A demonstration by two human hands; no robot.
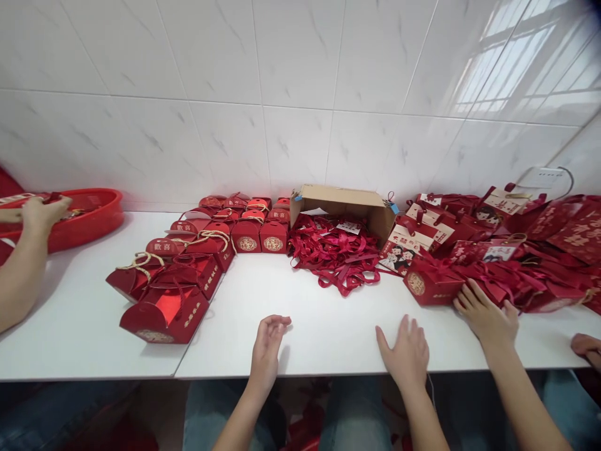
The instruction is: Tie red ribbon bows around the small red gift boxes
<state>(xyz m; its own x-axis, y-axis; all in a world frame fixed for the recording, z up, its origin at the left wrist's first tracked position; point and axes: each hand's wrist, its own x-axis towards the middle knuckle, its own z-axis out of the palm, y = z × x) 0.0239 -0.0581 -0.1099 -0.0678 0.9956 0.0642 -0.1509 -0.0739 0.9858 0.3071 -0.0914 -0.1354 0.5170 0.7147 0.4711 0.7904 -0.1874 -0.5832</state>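
My left hand [268, 352] hovers at the front edge of the white table [323, 341], fingers loosely bent and apart, with nothing in it. To its right my right hand [405, 352] is open, thumb and fingers spread, also holding nothing. Between and beyond them lies a tangled heap of red ribbons [335, 254], spilling from a cardboard box [345, 195] tipped on its side. Left of my hands stand rows of red gift boxes [173, 307], some tied with cream cord. Nearest my right hand is a red gift box [432, 282] with a gold round emblem.
A co-worker's hand [488, 316] touches the red boxes at right. Another person's hand [44, 213] reaches into a red plastic basin [89, 219] at far left. Printed red gift bags [498, 207] crowd the back right, against the tiled wall [300, 138].
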